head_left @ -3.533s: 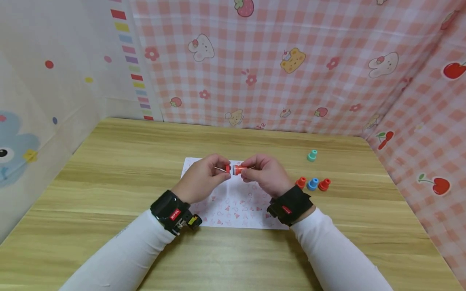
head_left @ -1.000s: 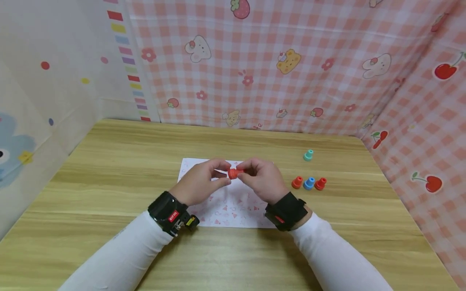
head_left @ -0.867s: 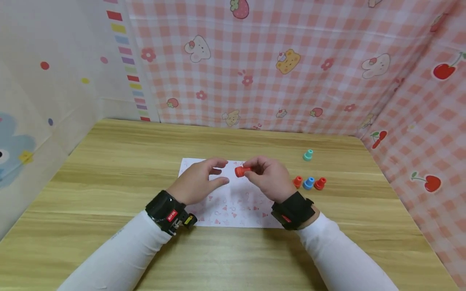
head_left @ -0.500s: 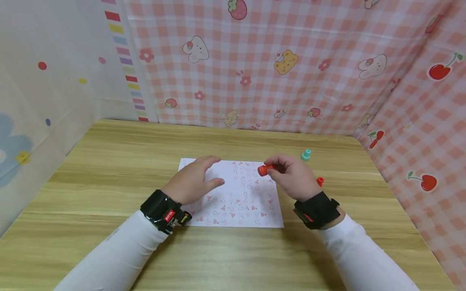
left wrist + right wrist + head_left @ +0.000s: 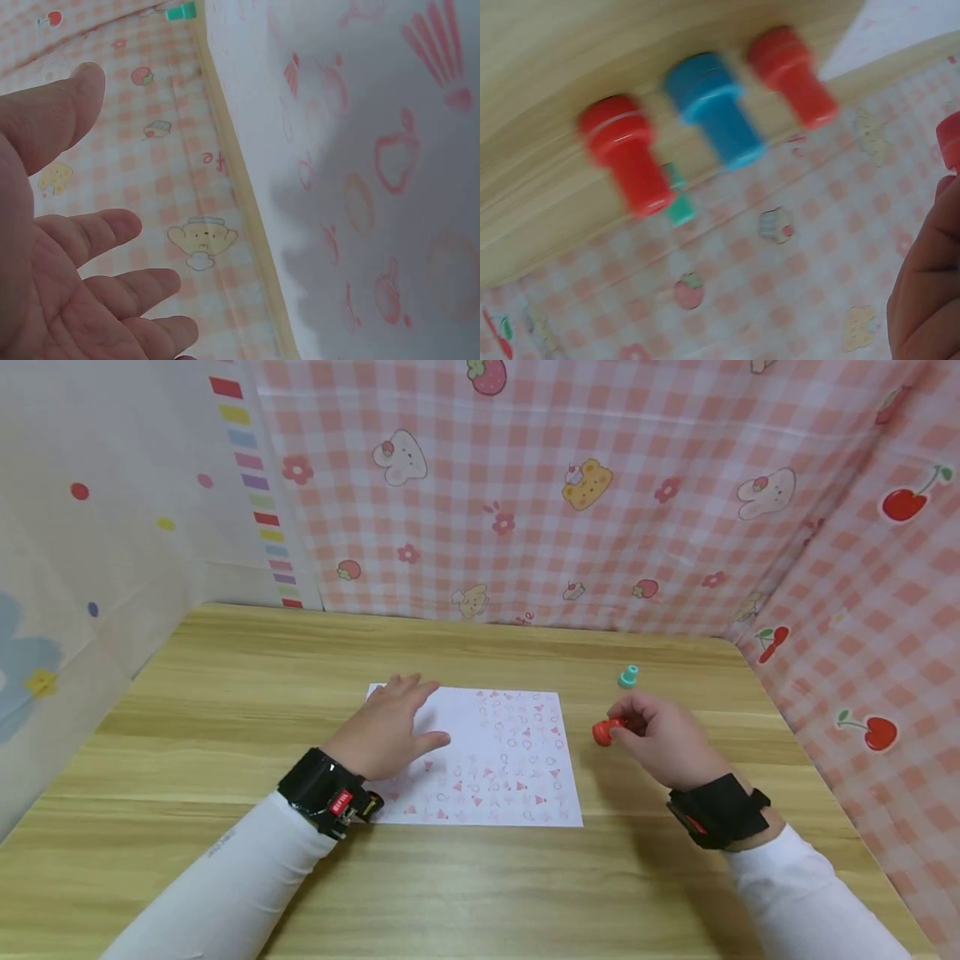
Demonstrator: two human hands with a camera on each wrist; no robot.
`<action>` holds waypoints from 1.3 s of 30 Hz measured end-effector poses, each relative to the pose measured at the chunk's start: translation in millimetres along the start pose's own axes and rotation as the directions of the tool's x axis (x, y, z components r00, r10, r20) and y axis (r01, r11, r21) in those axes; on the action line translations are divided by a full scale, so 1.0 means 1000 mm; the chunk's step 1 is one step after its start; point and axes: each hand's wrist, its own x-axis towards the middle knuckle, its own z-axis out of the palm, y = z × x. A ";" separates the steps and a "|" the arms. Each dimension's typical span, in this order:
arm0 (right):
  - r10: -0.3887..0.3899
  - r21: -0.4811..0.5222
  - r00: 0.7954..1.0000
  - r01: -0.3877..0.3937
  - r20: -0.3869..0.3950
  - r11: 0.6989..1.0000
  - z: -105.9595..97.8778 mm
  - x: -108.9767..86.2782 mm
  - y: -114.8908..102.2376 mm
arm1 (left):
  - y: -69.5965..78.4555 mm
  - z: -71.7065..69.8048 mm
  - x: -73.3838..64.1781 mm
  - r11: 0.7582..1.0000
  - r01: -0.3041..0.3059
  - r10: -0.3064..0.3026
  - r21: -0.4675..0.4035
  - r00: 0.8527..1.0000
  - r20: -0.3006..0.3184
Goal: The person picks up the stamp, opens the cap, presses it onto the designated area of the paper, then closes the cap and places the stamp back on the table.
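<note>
My right hand (image 5: 663, 739) pinches a red stamp (image 5: 602, 732) by its handle, off the right side of the sheet of paper (image 5: 517, 814). Its wide capped end points left. In the right wrist view three more stamps stand in a row near this hand: a red stamp (image 5: 626, 154), a blue stamp (image 5: 714, 109) and another red stamp (image 5: 793, 75). The hand hides most of that row in the head view. Over the paper's left part, my left hand (image 5: 386, 727) holds nothing, its fingers spread and thumb apart.
A teal stamp (image 5: 628, 677) stands farther back on the wooden table (image 5: 465, 893). Pink and red prints cover much of the paper's right and lower parts. Checked cloth (image 5: 465, 502) hangs behind the table and along its right side.
Earlier my left hand held a small red cap facing the red stamp; the cap went on and that hand let go. My right hand then carried the stamp rightward, off the paper.
</note>
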 end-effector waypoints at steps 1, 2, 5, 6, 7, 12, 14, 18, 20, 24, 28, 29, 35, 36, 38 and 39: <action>0.005 -0.019 1.000 -0.005 0.002 1.000 -0.001 -0.001 0.002 | -0.001 0.000 0.000 1.000 0.007 -0.007 0.004 1.000 0.002; 0.005 -0.036 1.000 -0.005 0.006 0.999 -0.002 -0.002 0.005 | -0.001 -0.001 0.000 1.000 0.013 -0.013 0.008 1.000 0.004; 0.021 -0.076 0.999 -0.020 0.023 0.997 -0.002 -0.004 0.010 | -0.003 -0.001 -0.001 1.000 0.024 -0.024 0.020 1.000 0.010; 0.030 -0.085 0.999 -0.027 0.029 0.996 -0.002 -0.004 0.012 | -0.003 -0.001 -0.001 0.999 0.028 -0.028 0.022 1.000 0.011; 0.040 -0.094 0.999 -0.037 0.036 0.995 -0.001 -0.004 0.013 | -0.003 -0.002 -0.001 0.999 0.030 -0.030 0.024 0.999 0.013; 0.044 -0.156 0.998 -0.037 0.043 0.987 0.006 -0.003 0.022 | -0.004 -0.002 -0.002 0.999 0.037 -0.037 0.031 0.999 0.013; 0.043 -0.172 0.998 -0.034 0.046 0.984 0.009 -0.002 0.025 | -0.004 -0.002 -0.002 0.999 0.040 -0.041 0.035 0.999 0.014; 0.058 -0.179 0.997 -0.047 0.056 0.983 0.014 -0.002 0.030 | -0.005 -0.003 -0.002 0.998 0.048 -0.048 0.037 0.999 0.014; 0.059 -0.177 0.996 -0.047 0.063 0.983 0.015 -0.002 0.031 | -0.005 -0.003 -0.003 0.998 0.048 -0.049 0.036 0.999 0.015; 0.067 -0.171 0.995 -0.053 0.079 0.984 0.016 -0.001 0.031 | -0.005 -0.003 -0.003 0.998 0.044 -0.044 0.036 0.999 0.016; 0.082 -0.168 0.992 -0.065 0.098 0.984 0.017 0.000 0.030 | -0.005 -0.003 -0.003 0.998 0.050 -0.050 0.037 0.999 0.019; 0.087 -0.167 0.991 -0.069 0.103 0.983 0.017 0.000 0.030 | -0.005 -0.002 -0.003 0.998 0.050 -0.051 0.037 0.999 0.019; 0.100 -0.158 0.987 -0.080 0.123 0.984 0.019 0.002 0.030 | -0.006 -0.001 -0.002 0.998 0.056 -0.057 0.040 0.998 0.026; 0.100 -0.156 0.987 -0.080 0.125 0.985 0.020 0.002 0.031 | -0.007 -0.001 -0.002 0.998 0.057 -0.058 0.040 0.998 0.027; 0.102 -0.157 0.986 -0.082 0.130 0.984 0.020 0.003 0.031 | -0.006 -0.001 -0.002 0.997 0.061 -0.062 0.039 0.998 0.029; 0.107 -0.158 0.986 -0.085 0.132 0.984 0.020 0.003 0.031 | -0.006 0.000 -0.002 0.997 0.061 -0.063 0.040 0.998 0.030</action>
